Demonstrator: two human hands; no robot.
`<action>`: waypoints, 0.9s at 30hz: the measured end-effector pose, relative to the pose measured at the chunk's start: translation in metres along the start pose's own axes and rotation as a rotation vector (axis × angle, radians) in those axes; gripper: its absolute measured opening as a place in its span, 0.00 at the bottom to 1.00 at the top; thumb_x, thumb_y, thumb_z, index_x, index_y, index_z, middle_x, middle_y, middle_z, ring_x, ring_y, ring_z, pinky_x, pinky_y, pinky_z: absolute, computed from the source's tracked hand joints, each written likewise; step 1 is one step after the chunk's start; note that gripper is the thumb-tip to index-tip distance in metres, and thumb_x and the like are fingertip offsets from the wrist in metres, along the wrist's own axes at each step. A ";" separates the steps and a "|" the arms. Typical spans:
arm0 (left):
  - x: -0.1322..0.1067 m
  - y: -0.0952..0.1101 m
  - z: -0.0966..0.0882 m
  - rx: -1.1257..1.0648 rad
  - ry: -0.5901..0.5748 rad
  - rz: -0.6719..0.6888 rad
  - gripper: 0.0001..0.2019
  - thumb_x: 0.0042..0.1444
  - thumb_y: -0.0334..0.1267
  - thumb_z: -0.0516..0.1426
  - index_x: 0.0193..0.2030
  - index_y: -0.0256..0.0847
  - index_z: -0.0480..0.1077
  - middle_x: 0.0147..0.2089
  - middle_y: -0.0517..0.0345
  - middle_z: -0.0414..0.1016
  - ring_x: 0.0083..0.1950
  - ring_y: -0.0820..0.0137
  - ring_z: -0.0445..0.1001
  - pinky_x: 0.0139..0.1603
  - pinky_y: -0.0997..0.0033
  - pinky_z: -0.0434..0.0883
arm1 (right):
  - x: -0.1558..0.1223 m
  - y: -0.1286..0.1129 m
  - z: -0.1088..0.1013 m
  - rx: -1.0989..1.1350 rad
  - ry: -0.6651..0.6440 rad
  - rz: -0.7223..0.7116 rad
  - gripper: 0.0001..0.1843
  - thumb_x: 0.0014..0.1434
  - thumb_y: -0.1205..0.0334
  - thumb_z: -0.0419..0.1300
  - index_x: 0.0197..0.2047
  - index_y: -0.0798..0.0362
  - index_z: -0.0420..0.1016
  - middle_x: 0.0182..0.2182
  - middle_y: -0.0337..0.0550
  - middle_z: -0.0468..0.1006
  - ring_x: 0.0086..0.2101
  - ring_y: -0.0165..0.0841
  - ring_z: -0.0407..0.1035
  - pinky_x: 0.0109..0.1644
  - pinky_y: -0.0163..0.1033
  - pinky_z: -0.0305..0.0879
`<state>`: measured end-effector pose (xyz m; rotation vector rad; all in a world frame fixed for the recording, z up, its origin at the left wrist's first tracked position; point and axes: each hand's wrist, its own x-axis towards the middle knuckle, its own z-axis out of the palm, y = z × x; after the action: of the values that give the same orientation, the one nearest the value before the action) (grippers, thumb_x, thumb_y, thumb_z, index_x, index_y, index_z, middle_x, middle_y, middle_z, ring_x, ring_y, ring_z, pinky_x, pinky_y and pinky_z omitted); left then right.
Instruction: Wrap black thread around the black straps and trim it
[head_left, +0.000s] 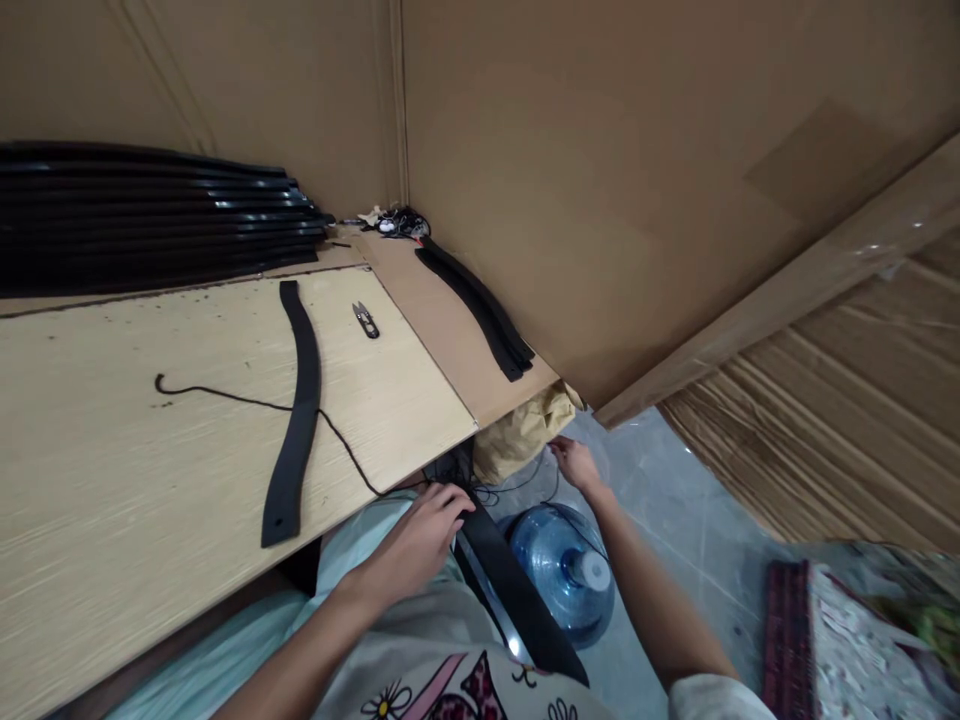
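Observation:
My left hand [416, 545] sits at the front edge of a pale wooden board [150, 480], closed around the top of a long black strap [510, 600] that runs down across my lap, with a shiny metal edge along one side. My right hand [576, 465] is out to the right, its fingers near a crumpled brown paper bag [521, 432] and holding nothing. On the board lie a curved black strip [298, 420], a thin black cord [255, 400] and small black-handled thread snips [365, 320].
A stack of long black strips [150, 215] lies at the back left, and more strips [480, 310] rest on a cardboard sheet. Below my right arm stands a blue water jug [562, 575]. Tall cardboard walls [600, 170] rise behind, and a patterned rug [847, 640] lies at lower right.

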<state>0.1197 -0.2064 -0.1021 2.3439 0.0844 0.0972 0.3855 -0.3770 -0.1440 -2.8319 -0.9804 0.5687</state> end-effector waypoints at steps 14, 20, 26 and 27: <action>-0.025 0.004 -0.011 -0.155 0.093 -0.025 0.12 0.63 0.33 0.48 0.45 0.44 0.71 0.47 0.54 0.75 0.49 0.65 0.73 0.51 0.63 0.71 | -0.030 0.068 0.045 -0.041 -0.394 0.183 0.17 0.64 0.58 0.58 0.54 0.55 0.69 0.51 0.48 0.72 0.46 0.39 0.71 0.48 0.49 0.71; -0.061 0.006 -0.022 -0.256 0.123 -0.153 0.10 0.63 0.38 0.51 0.45 0.47 0.73 0.49 0.54 0.76 0.51 0.65 0.74 0.51 0.67 0.71 | -0.056 0.082 0.055 -0.084 -0.453 0.293 0.17 0.64 0.58 0.58 0.54 0.54 0.69 0.51 0.48 0.72 0.47 0.39 0.71 0.48 0.48 0.71; -0.091 0.034 -0.054 -0.452 0.226 -0.022 0.15 0.65 0.38 0.49 0.32 0.44 0.75 0.39 0.53 0.78 0.40 0.68 0.77 0.40 0.72 0.73 | -0.054 0.046 0.017 -0.130 -0.411 0.102 0.11 0.63 0.60 0.59 0.47 0.56 0.73 0.45 0.46 0.76 0.43 0.36 0.73 0.46 0.46 0.71; -0.095 0.040 -0.062 -0.474 0.245 -0.001 0.16 0.65 0.39 0.49 0.31 0.44 0.75 0.37 0.53 0.78 0.39 0.68 0.77 0.40 0.71 0.73 | -0.052 0.033 0.007 -0.125 -0.382 0.035 0.07 0.63 0.64 0.58 0.41 0.59 0.76 0.40 0.50 0.79 0.41 0.38 0.75 0.45 0.44 0.70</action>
<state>0.0205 -0.1992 -0.0341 1.8504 0.1642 0.3631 0.3645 -0.4354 -0.1411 -2.9141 -1.0541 1.1221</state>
